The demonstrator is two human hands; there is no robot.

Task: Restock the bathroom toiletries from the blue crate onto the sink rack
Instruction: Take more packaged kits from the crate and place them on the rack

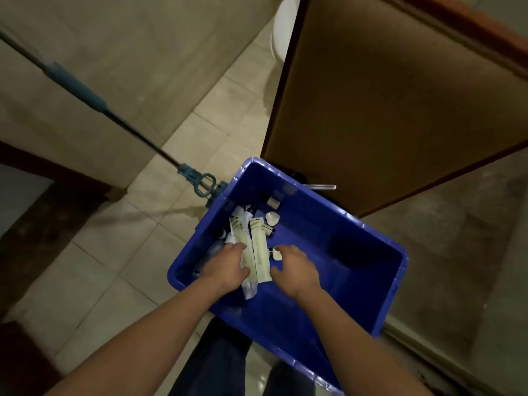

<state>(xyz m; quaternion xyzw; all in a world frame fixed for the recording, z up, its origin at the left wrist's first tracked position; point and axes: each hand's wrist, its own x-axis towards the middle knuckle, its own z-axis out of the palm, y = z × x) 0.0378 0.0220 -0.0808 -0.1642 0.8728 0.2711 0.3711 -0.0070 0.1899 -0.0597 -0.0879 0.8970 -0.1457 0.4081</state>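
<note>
Blue crate [328, 224] sits on the tiled floor [114, 267] directly below the person, hard against the open brown door [385, 104]. Contents are bunched toward the crate's left half; the right half shows bare blue bottom. Judged reason: loose items have slid together, so both hands work the same pile.

Left hand [228, 267] lies palm-down on the pale boxed tubes [258, 247], fingers [238, 248] spread and only lightly curled over them. Contact is clear; a closed grip is not. It looks like pinning or gathering the boxes, not lifting.

Right hand [297, 267] hovers just beside the same boxes, fingers bent downward, thumb toward the boxes. A small white-capped item [276, 252] lies at its fingertips; whether it is touched or held I cannot tell, since the fingers hide the contact.

More small bottles and a round white piece [273, 217] lie further along the crate toward the door. A clear wrapped packet [249, 290] pokes out under the left wrist.

Labels: boxes carry a dark band of print at the top end, too blurred to read. No brand legible anywhere.

Mop [197, 181] leans across the floor, its head just beside the crate's far-left corner. A white fixture [281, 32] shows beyond the door edge. Sink rack is not in view.

Judgement: picking stage, nothing yet lifted out of the crate. Gathering the long boxes as one bundle would need both hands closing from either side.
</note>
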